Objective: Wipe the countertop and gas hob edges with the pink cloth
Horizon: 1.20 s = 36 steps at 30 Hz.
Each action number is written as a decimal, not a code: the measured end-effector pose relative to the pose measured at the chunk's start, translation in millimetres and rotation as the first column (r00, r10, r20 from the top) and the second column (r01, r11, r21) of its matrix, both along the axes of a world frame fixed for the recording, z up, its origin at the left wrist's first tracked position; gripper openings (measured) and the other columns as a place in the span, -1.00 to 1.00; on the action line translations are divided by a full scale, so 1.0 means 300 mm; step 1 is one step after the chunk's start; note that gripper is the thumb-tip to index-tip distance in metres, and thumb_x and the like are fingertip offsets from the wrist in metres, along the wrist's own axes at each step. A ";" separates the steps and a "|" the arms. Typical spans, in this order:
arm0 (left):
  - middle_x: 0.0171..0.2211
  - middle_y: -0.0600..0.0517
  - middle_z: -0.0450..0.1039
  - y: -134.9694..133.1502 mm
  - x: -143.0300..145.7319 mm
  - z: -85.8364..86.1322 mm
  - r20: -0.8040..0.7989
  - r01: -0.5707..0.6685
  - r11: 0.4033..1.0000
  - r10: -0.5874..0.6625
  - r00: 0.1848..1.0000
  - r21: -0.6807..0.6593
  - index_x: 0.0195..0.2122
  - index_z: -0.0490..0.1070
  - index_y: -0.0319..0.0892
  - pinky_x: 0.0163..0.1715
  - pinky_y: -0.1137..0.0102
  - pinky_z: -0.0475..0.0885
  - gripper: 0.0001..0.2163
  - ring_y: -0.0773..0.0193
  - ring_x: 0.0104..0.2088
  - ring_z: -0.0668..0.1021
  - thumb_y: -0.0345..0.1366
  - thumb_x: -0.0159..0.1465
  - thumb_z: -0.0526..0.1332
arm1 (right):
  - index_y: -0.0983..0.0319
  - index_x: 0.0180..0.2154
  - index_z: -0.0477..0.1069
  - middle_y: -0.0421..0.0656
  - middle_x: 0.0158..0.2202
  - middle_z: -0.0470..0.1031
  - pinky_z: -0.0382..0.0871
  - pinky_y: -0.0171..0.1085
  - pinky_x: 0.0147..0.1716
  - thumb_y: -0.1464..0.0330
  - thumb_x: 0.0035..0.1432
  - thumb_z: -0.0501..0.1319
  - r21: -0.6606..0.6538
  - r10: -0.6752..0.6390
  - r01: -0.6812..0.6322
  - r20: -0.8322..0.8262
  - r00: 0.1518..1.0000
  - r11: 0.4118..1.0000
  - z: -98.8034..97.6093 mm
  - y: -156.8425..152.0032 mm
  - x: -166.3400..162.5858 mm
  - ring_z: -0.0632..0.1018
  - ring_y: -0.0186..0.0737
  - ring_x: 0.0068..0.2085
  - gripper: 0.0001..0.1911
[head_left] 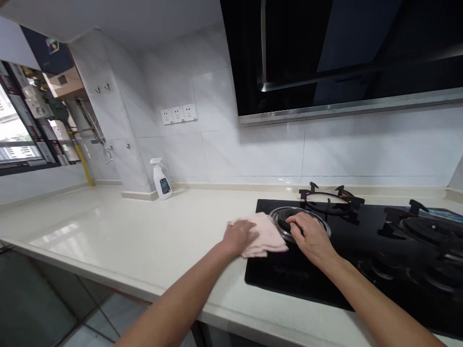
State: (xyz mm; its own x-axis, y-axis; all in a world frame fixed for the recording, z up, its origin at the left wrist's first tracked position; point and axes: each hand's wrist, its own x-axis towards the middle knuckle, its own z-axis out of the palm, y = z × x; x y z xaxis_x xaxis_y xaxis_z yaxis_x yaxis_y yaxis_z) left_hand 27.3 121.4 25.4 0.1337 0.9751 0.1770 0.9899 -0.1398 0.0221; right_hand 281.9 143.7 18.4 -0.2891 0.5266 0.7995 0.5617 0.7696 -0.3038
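Observation:
A folded pale pink cloth (266,233) lies across the left edge of the black gas cooktop (289,272), partly on the counter. My left hand (239,237) presses on its left side, fingers closed over it and slightly blurred. To the right, my right hand (311,237) is at the left burner, its thumb and fingers curled at the dark burner cap (285,217). A shiny metal ring (277,210) surrounds that cap, partly hidden by my hand. Behind it, a black pan support (329,195) rests off the burner at the cooktop's back edge.
A white spray bottle (162,180) stands against the wall by the pillar. The right burner (430,226) carries its own pan support. A black range hood (343,58) overhangs the cooktop. Pale countertop (108,226) extends left towards the window, and wall sockets (178,114) sit above it.

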 end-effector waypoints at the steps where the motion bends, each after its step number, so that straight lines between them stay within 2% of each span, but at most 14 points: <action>1: 0.26 -0.04 0.39 0.015 -0.043 0.009 -0.038 -0.073 0.997 0.073 0.997 0.006 0.18 0.40 0.05 0.20 0.02 0.26 -0.62 0.03 0.25 0.40 -0.02 0.46 -0.02 | 0.17 -0.20 0.41 -0.16 -0.26 0.47 0.21 -0.14 -0.15 0.40 0.34 0.03 0.034 0.010 -0.011 0.022 1.000 0.999 0.003 -0.007 -0.005 0.46 -0.15 -0.18 -0.81; 4: 0.05 -0.21 0.53 0.071 -0.147 0.043 -0.096 -0.193 0.981 0.193 0.977 0.006 0.04 0.47 -0.15 0.14 -0.10 0.24 -0.63 -0.10 0.07 0.53 -0.08 0.43 0.00 | 0.18 -0.19 0.41 -0.16 -0.26 0.48 0.20 -0.16 -0.17 0.46 0.33 0.04 0.054 0.079 -0.086 0.118 0.990 0.995 0.004 -0.026 -0.031 0.46 -0.17 -0.20 -0.81; 7: -0.08 -0.19 0.57 0.129 -0.187 0.065 -0.120 -0.210 0.978 0.207 0.971 -0.010 -0.05 0.50 -0.16 0.11 -0.03 0.27 -0.62 -0.09 -0.04 0.57 0.02 0.33 0.14 | 0.18 -0.19 0.41 -0.16 -0.27 0.49 0.20 -0.16 -0.17 0.50 0.31 0.04 0.037 0.139 -0.149 0.193 0.971 0.988 0.000 -0.035 -0.053 0.47 -0.18 -0.20 -0.80; 10: 0.08 -0.18 0.47 0.158 -0.179 0.055 -0.098 -0.201 0.979 0.202 0.975 0.016 0.08 0.44 -0.11 0.09 0.10 0.33 -0.53 -0.07 0.10 0.49 0.10 0.31 0.15 | 0.18 -0.18 0.42 -0.16 -0.26 0.51 0.21 -0.16 -0.15 0.50 0.31 0.04 0.021 0.144 -0.151 0.193 0.971 0.988 -0.002 -0.031 -0.055 0.49 -0.19 -0.19 -0.79; 13: 0.25 -0.16 0.32 0.148 -0.158 0.023 -0.073 -0.197 0.979 0.200 0.977 0.047 0.35 0.19 0.00 0.14 0.08 0.30 -0.44 -0.06 0.23 0.38 0.08 0.38 0.04 | 0.18 -0.19 0.44 -0.16 -0.24 0.53 0.22 -0.15 -0.13 0.47 0.31 0.05 -0.010 0.134 -0.134 0.181 0.974 0.991 -0.003 -0.020 -0.044 0.51 -0.18 -0.17 -0.79; 15: 0.29 -0.09 0.28 0.120 -0.143 0.003 -0.078 -0.177 0.983 0.181 0.980 0.047 0.37 0.17 0.13 0.18 0.03 0.27 -0.48 -0.07 0.25 0.35 0.07 0.41 0.01 | 0.18 -0.20 0.45 -0.14 -0.23 0.55 0.23 -0.14 -0.14 0.44 0.31 0.04 -0.040 0.121 -0.116 0.173 0.977 0.992 -0.005 -0.013 -0.036 0.52 -0.17 -0.17 -0.79; 19: 0.34 -0.03 0.23 0.011 -0.105 -0.019 -0.106 -0.137 0.989 0.142 0.984 0.057 0.27 0.33 0.25 0.19 -0.05 0.24 -0.55 -0.10 0.27 0.32 0.11 0.40 0.03 | 0.17 -0.22 0.47 -0.13 -0.23 0.57 0.26 -0.15 -0.16 0.40 0.29 0.01 -0.103 0.102 -0.086 0.166 0.981 0.991 -0.015 -0.004 -0.026 0.53 -0.15 -0.18 -0.75; 24: 0.37 -0.08 0.20 -0.219 -0.071 -0.037 -0.142 -0.021 0.996 0.033 0.989 0.086 0.30 0.31 0.15 0.20 -0.12 0.24 -0.55 -0.14 0.29 0.31 0.05 0.43 0.02 | 0.17 -0.22 0.48 -0.13 -0.20 0.59 0.28 -0.13 -0.12 0.38 0.26 0.00 -0.155 0.126 -0.098 0.178 0.976 0.983 -0.032 -0.003 -0.030 0.55 -0.15 -0.15 -0.73; 27: 0.41 -0.12 0.14 -0.358 -0.082 -0.056 -0.131 0.036 0.998 -0.028 0.991 0.059 0.36 0.23 0.11 0.22 -0.17 0.22 -0.52 -0.19 0.34 0.25 0.02 0.45 -0.02 | 0.17 -0.21 0.48 -0.13 -0.19 0.60 0.28 -0.12 -0.13 0.37 0.26 -0.01 -0.185 0.145 -0.108 0.198 0.970 0.977 -0.040 -0.011 -0.039 0.56 -0.14 -0.16 -0.72; 29: 0.42 -0.13 0.11 -0.416 -0.101 -0.068 -0.121 0.065 0.996 -0.057 0.991 0.060 0.37 0.21 0.12 0.23 -0.19 0.20 -0.51 -0.21 0.36 0.23 0.03 0.45 -0.02 | 0.17 -0.21 0.47 -0.14 -0.19 0.60 0.28 -0.12 -0.13 0.38 0.26 -0.01 -0.197 0.164 -0.122 0.212 0.963 0.973 -0.042 -0.023 -0.048 0.56 -0.14 -0.17 -0.72; 32: 0.42 -0.12 0.12 -0.421 -0.128 -0.076 -0.116 0.096 0.993 -0.088 0.989 0.067 0.36 0.21 0.17 0.23 -0.18 0.21 -0.51 -0.21 0.35 0.24 0.06 0.45 -0.01 | 0.16 -0.21 0.47 -0.15 -0.19 0.60 0.28 -0.13 -0.14 0.40 0.27 -0.01 -0.207 0.214 -0.166 0.237 0.948 0.964 -0.043 -0.047 -0.066 0.56 -0.17 -0.18 -0.72; 36: 0.39 -0.08 0.17 -0.289 -0.128 -0.059 -0.112 0.089 0.992 -0.080 0.991 0.084 0.33 0.26 0.21 0.22 -0.12 0.25 -0.53 -0.18 0.33 0.29 0.08 0.45 -0.03 | 0.17 -0.20 0.46 -0.15 -0.21 0.58 0.28 -0.12 -0.14 0.43 0.30 -0.02 -0.212 0.273 -0.217 0.285 0.919 0.953 -0.045 -0.074 -0.085 0.54 -0.17 -0.21 -0.73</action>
State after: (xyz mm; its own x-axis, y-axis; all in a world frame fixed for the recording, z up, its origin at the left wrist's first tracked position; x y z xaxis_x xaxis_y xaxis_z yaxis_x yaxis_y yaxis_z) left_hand -11.2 34.8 7.7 0.2379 0.9406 0.2421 0.9704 -0.2195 -0.1007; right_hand 256.3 121.6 4.9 -0.6436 0.5293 0.5528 0.4494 0.8460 -0.2870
